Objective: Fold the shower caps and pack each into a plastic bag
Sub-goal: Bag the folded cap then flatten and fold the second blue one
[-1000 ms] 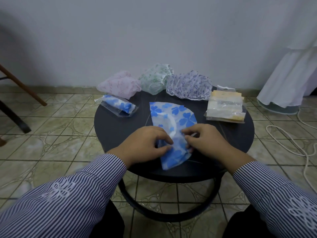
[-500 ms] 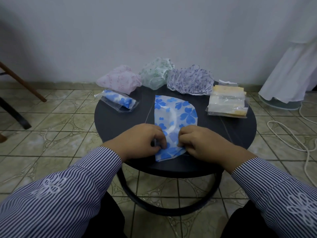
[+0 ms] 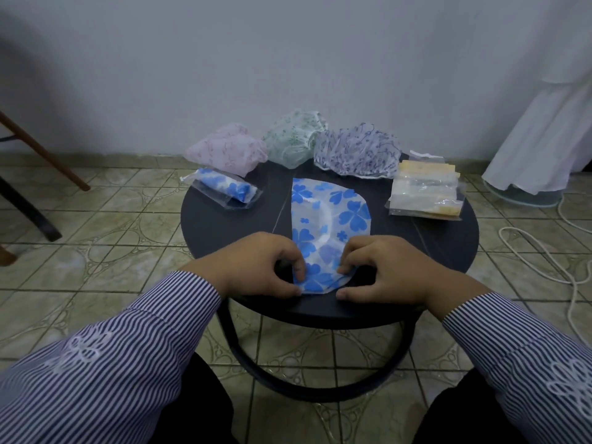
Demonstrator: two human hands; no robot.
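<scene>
The blue cap lies flat mid-table, its long axis running from me toward the wall. My left hand and right hand pinch its near end with curled fingers, close to the table's front edge. Bare tabletop flanks it. My fingers hide the cap's near corners.
</scene>
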